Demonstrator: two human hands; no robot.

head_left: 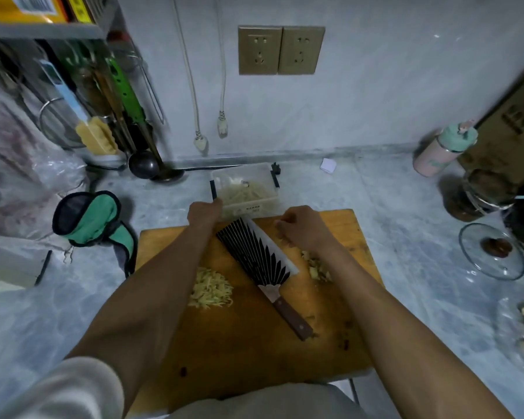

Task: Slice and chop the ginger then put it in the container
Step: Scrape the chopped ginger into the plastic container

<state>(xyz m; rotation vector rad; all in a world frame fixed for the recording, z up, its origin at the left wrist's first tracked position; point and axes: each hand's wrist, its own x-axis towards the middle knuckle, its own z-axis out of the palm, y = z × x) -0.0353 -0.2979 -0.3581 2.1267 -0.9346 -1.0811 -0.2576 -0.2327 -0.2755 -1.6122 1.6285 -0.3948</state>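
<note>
Cleaver [259, 257] lies flat on cutting board [248, 328]. Beyond it, left hand [203, 213] fingers grip container [245, 189] edge; right hand [300, 226] fingers curled, contents unclear. Shredded ginger [211, 288] left of cleaver.

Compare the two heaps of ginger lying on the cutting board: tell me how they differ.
The left heap is pale yellow, cut into thin shreds, and lies in the open beside the left forearm. The right heap is smaller, darker and chunkier, and partly hidden under the right wrist. The left heap sits on the spine side of the cleaver, the right heap on its edge side. Both rest on the wooden cutting board, outside the container.
</note>
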